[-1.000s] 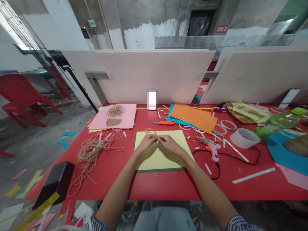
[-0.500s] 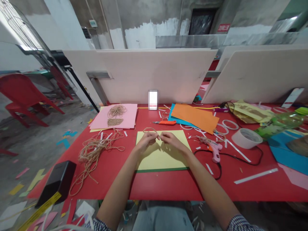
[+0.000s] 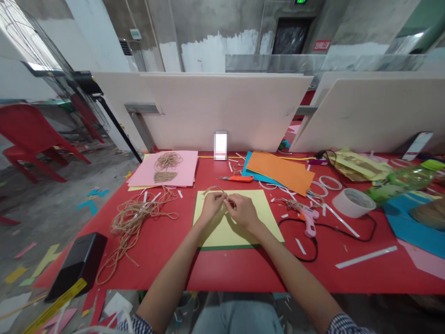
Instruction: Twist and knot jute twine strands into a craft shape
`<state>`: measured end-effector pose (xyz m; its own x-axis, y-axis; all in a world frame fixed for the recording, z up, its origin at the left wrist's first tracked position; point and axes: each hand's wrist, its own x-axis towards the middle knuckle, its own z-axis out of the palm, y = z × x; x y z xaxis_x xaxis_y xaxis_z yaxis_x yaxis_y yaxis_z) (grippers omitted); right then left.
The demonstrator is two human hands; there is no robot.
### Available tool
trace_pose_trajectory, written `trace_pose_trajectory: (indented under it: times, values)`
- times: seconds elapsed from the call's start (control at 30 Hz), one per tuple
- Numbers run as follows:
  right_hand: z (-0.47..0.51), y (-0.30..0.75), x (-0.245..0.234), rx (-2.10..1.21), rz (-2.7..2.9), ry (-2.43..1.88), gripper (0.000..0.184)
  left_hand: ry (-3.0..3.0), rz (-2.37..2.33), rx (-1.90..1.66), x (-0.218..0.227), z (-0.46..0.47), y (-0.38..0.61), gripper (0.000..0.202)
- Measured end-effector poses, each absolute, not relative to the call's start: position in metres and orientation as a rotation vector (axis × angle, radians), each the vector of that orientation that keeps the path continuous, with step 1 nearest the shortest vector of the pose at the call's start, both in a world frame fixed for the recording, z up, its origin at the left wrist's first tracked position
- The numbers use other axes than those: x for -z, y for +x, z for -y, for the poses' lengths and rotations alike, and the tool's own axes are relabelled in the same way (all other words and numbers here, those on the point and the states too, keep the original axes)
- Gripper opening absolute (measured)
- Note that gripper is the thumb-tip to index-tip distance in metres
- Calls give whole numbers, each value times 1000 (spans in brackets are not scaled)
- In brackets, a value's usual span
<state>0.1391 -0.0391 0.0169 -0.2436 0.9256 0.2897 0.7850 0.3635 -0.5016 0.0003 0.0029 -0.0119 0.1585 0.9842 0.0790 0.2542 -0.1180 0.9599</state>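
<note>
Taking clock directions from the hands, the red sign [image 3: 321, 45] on the wall at 1 o'clock bears white characters too blurred to read, the green bottle [image 3: 392, 185] at 3 o'clock shows illegible dark print, and the yellow strip [image 3: 57, 306] at 8 o'clock carries tiny dark marks. Compared with half a second ago, a lit green sign [image 3: 301, 2] has entered the view at 1 o'clock, and the right hand [image 3: 241, 212] has drawn in, its fingers more curled. The left hand [image 3: 212, 206] pinches a twine piece [image 3: 213, 188], which loops out at 11 o'clock, above the yellow sheet [image 3: 239, 236]. The right fingertips meet the left's; whether they grip twine, I cannot tell.
</note>
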Motion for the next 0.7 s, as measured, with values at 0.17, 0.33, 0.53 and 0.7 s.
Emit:
trace_pose_trajectory:
  times: [0.17, 0.33, 0.53, 0.7]
  values:
    - [48, 127, -8, -180, 2253, -1473, 24, 1255, -1083, -1087, 13, -2, 5, 37]
    - [44, 127, 1, -455, 1828, -1452, 18, 1484, -1180, -1098, 8, -1, 2, 38]
    - [27, 135, 8, -1099, 1352, -1323, 26, 1743, -1241, -917, 4, 1, -3, 31]
    - [23, 151, 1, -871, 1665, -1448, 15, 1988, -1283, -816, 1, 3, -4, 28]
